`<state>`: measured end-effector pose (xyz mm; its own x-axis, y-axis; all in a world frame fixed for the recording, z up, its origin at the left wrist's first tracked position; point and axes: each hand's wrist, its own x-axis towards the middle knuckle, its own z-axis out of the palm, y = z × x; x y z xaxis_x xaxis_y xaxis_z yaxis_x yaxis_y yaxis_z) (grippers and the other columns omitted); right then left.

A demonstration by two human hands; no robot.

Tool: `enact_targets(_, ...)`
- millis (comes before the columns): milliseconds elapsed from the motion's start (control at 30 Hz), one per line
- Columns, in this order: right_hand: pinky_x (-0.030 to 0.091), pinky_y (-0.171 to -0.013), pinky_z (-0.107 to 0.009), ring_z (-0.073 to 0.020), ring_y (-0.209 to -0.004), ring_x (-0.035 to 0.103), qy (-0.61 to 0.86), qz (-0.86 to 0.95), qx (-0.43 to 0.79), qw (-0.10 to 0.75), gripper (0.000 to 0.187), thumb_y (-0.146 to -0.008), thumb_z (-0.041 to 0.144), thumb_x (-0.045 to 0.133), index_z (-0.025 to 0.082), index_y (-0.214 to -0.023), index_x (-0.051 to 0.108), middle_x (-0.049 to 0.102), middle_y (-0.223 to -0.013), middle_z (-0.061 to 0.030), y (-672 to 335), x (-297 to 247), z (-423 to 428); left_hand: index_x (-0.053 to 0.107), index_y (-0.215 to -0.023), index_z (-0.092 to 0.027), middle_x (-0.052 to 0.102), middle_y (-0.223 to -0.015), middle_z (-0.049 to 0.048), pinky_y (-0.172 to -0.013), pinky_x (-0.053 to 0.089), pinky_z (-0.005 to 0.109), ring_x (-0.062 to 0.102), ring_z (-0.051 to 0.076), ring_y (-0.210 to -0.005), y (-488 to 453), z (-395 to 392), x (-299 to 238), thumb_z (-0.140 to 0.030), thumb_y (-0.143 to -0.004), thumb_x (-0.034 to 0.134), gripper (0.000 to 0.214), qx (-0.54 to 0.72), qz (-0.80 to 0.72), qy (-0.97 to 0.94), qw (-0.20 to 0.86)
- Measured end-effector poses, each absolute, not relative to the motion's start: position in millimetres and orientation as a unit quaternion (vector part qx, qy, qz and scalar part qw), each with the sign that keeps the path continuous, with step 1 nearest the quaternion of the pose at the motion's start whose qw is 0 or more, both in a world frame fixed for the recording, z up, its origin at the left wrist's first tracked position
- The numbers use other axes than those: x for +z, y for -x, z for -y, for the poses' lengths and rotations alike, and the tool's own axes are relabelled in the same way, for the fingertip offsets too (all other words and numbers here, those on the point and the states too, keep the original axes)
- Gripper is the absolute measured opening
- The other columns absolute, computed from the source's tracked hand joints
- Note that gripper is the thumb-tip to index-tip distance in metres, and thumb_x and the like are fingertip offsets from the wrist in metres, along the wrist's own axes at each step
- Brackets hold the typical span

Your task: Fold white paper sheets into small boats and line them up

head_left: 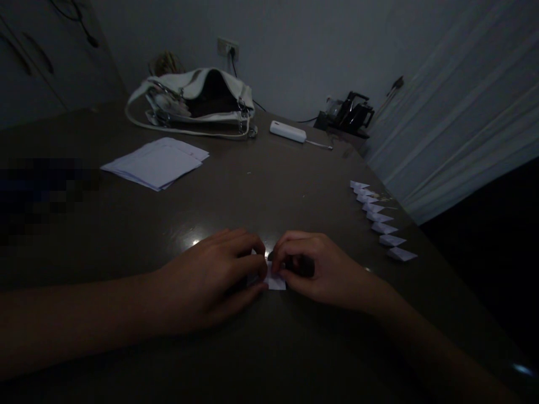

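A small piece of folded white paper (277, 283) lies on the dark table, mostly covered by my fingers. My left hand (223, 269) comes from the left, its fingers curled down onto the paper's left part. From the right, my right hand (309, 264) pinches the paper's right part between thumb and fingers. Along the table's right side stands a row of several small folded paper pieces (382, 228). Farther left is a stack of white paper sheets (158, 163).
At the back of the table (252, 191) sits an open white handbag (210, 101). A white power bank (288, 131) with a short strap or cable lies right of it. Dark kitchenware, perhaps a coffee pot (356, 112), stands beyond the far right corner, near a pale curtain (463, 101).
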<state>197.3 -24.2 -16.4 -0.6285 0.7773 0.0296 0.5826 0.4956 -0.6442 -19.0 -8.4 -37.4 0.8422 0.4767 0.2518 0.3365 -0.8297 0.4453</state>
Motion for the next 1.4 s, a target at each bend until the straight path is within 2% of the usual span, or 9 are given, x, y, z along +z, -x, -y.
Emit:
enact_targets(100,0.042,-0.062,-0.020,-0.0092,-0.068,0.054,0.400,0.851,0.303,0.156,0.020,-0.074,0.001,0.055,0.016,-0.085,0.063,0.059,-0.086,-0.0015,-197.4,-17.3,24.6,0.060,-0.093,-0.018,0.057,-0.097,0.0059,-0.074,0.042,0.030,0.053,0.018,-0.086,17.9,7.4,-38.3,-0.018,-0.090,0.044,0.016,0.182,-0.218,-0.941,0.183)
enact_targets(633,0.041,-0.063,-0.019,-0.0083,-0.068,0.052,0.396,0.861,0.280,0.153,0.020,-0.074,0.001,0.056,0.014,-0.088,0.061,0.056,-0.084,-0.0002,-196.4,-16.9,24.4,0.060,-0.093,-0.021,0.057,-0.098,0.0048,-0.071,0.040,0.032,0.053,0.020,-0.086,15.1,7.4,-36.2,-0.021,-0.089,0.047,0.013,0.166,-0.240,-0.947,0.134)
enact_targets(800,0.041,-0.067,-0.019,-0.0093,-0.074,0.054,0.398,0.863,0.269,0.155,0.025,-0.074,0.001,0.056,0.015,-0.095,0.060,0.058,-0.088,-0.0008,-194.8,-14.9,25.8,0.062,-0.088,-0.021,0.056,-0.095,0.0046,-0.070,0.038,0.032,0.052,0.020,-0.085,17.7,9.2,-35.1,-0.021,-0.087,0.049,0.013,0.162,-0.251,-0.947,0.117)
enact_targets(1067,0.040,-0.073,-0.027,-0.0154,-0.084,0.053,0.412,0.886,0.187,0.099,0.023,-0.080,0.010,0.055,0.020,-0.098,0.066,0.058,-0.092,-0.0033,-194.2,-10.1,32.8,0.061,-0.093,-0.021,0.057,-0.092,0.0039,-0.069,0.037,0.032,0.051,0.019,-0.083,17.8,10.6,-37.5,-0.019,-0.087,0.050,0.013,0.164,-0.241,-0.951,0.103)
enact_targets(1400,0.037,-0.068,-0.028,-0.0163,-0.084,0.052,0.457,0.881,0.110,0.055,0.031,-0.080,0.008,0.051,0.028,-0.094,0.071,0.057,-0.091,-0.0031,-194.4,-1.1,36.0,0.061,-0.086,-0.020,0.057,-0.093,0.0030,-0.069,0.036,0.031,0.051,0.018,-0.083,15.4,9.5,-35.6,-0.021,-0.088,0.049,0.013,0.149,-0.248,-0.950,0.115)
